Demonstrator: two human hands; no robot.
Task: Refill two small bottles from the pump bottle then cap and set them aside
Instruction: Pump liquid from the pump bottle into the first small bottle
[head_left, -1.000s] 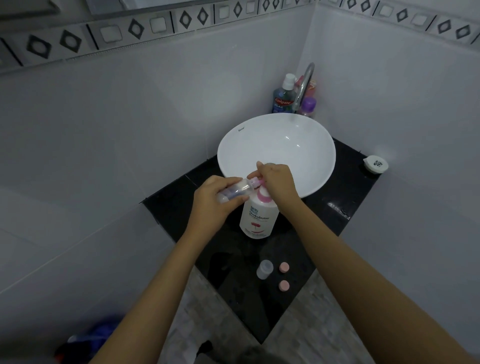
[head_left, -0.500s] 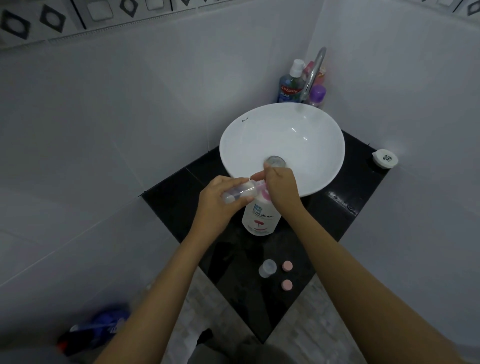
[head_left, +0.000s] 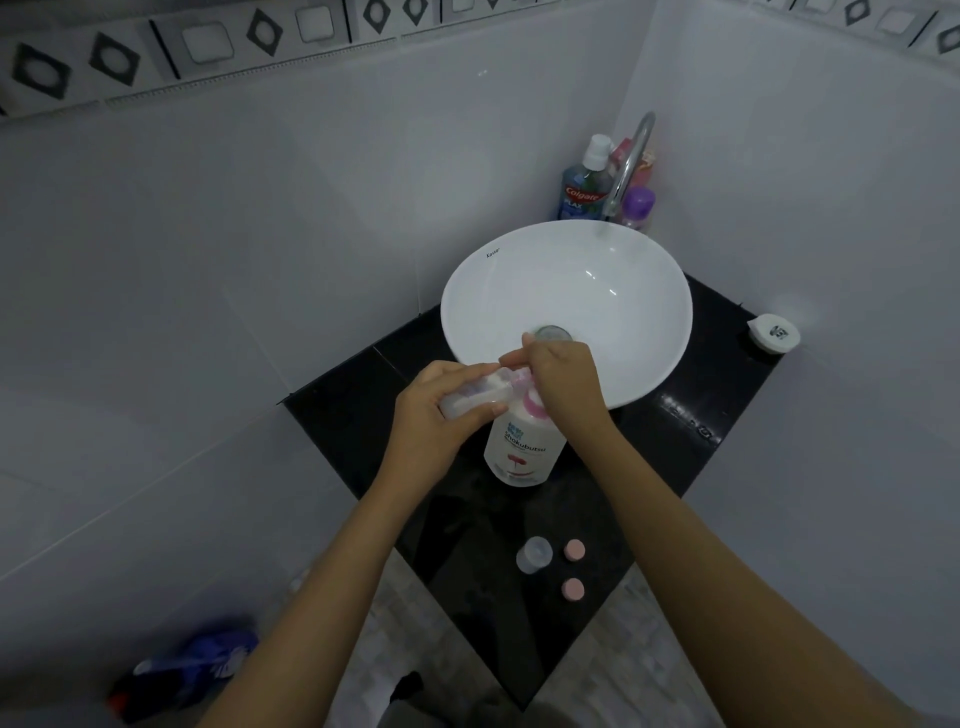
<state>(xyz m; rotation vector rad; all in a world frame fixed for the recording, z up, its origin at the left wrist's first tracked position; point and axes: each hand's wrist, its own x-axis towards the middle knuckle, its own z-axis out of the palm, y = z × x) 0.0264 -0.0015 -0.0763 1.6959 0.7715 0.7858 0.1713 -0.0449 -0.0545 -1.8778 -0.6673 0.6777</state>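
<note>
The left hand (head_left: 436, 415) grips a small clear bottle (head_left: 475, 397) tilted sideways, mouth at the nozzle under the right hand (head_left: 563, 376), which presses down on the pump bottle (head_left: 522, 447) directly below it.

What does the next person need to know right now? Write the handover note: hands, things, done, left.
Left hand: holds a small clear bottle tilted, mouth at the pump spout.
Right hand: on top of the pump bottle, which stands on the black counter before the basin.
Second small bottle stands uncapped nearer the front; two pink caps lie beside it.
Done: nothing capped; fill level unclear.
Left: fill both, cap, set aside.
</note>
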